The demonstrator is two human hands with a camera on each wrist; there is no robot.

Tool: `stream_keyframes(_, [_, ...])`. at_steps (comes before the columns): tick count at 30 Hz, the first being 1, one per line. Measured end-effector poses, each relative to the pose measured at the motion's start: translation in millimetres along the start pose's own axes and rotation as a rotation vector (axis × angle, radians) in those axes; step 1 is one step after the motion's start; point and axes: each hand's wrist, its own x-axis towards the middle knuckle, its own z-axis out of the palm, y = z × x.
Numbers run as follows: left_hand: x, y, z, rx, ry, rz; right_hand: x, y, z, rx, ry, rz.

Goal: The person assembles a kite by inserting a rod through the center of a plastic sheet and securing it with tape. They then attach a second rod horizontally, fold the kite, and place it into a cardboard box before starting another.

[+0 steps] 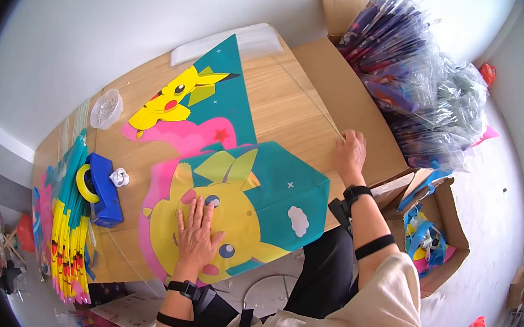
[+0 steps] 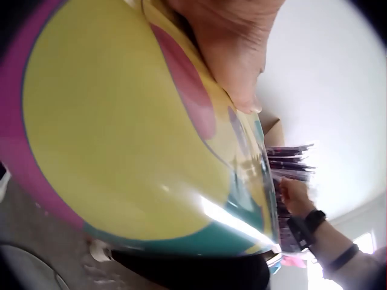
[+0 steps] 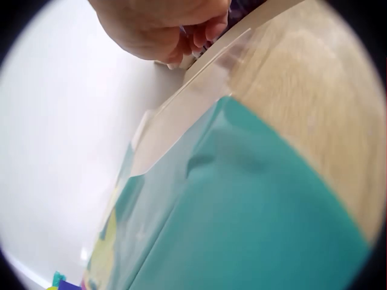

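Beneath the left hand [image 1: 196, 238], which lies flat and grasps nothing, a printed sheet [image 1: 281, 223] with a yellow character spreads over the wooden table [image 1: 280, 108]. Beyond the sheet, ahead of that hand, a matching printed triangle [image 1: 236, 106] meets it; whether they are joined, I cannot tell. Out to the right, the right hand [image 1: 351, 152] pinches a thin pale strand [image 1: 307, 95] that runs from its fingers toward the table's far side. Beside that pinch stands a cardboard box [image 1: 351, 103]; left of the flat hand sits a blue tape dispenser [image 1: 105, 188].
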Motion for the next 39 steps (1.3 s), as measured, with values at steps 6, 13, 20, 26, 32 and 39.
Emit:
stream_keyframes(6, [2.0,1.7,0.0,0.006,0.004,-0.008,15.4,22.4,12.8,-0.215,-0.120,-0.100])
stream_keyframes(13, [-0.5,2.4,0.4,0.020,0.037,0.009,11.0,12.5,11.9,-0.260,-0.099,-0.243])
stream_keyframes(20, [-0.3,-3.0,-1.9,-0.044,0.060,0.030,-62.9,-44.8,-20.7,0.202,-0.058,-0.011])
stream_keyframes(26, [-7.6,38.6,-1.8,-0.434,0.326,0.092,-211.1,-123.5,-75.7,0.728,-0.349,0.190])
stream_keyframes(32, [-42.1,89.9,9.7,-1.672,0.223,-0.509,-288.8,-157.2,-81.2,0.884,-0.482,0.173])
stream_keyframes(39, [-55.3,22.1,16.4,-0.856,0.428,-0.231,-245.2,-138.3,-85.2,0.800,-0.524,0.079])
